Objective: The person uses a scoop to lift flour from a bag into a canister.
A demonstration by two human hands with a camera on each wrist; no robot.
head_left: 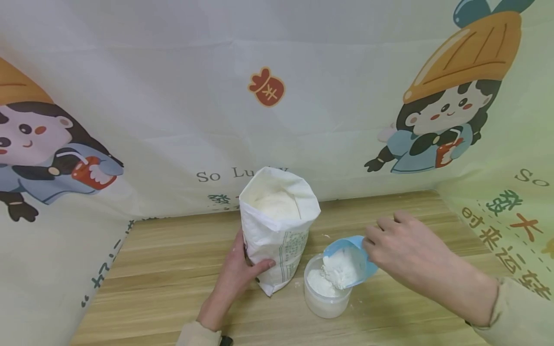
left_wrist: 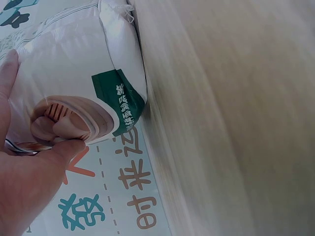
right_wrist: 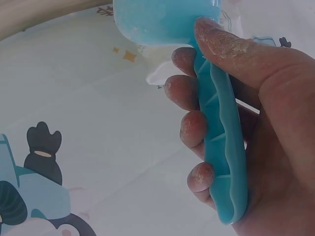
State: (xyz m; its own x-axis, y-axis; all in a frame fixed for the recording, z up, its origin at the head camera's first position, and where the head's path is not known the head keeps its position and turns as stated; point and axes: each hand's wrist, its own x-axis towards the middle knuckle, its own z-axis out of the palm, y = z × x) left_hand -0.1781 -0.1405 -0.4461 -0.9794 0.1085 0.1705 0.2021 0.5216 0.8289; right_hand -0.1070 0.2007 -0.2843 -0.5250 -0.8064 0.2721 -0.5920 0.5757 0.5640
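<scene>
My left hand [head_left: 240,271] grips the lower left side of a tall white flour bag [head_left: 270,242], thumb across its front. The bag stands upright with its top open and white flour [head_left: 279,205] inside. In the left wrist view, a dark green label [left_wrist: 118,101] shows on its side. My right hand [head_left: 402,245] holds a blue scoop, its fingers wrapped round the ridged handle [right_wrist: 229,132]. Tilted over a clear round tub [head_left: 326,307], the scoop [head_left: 369,269] carries flour at its lip. Flour [head_left: 322,283] also lies in the tub.
Everything stands on a wood-grain tabletop [head_left: 164,269]. A printed cloth [head_left: 182,96] with cartoon figures rises behind it and at both sides. Small specks of flour lie on the table around the tub.
</scene>
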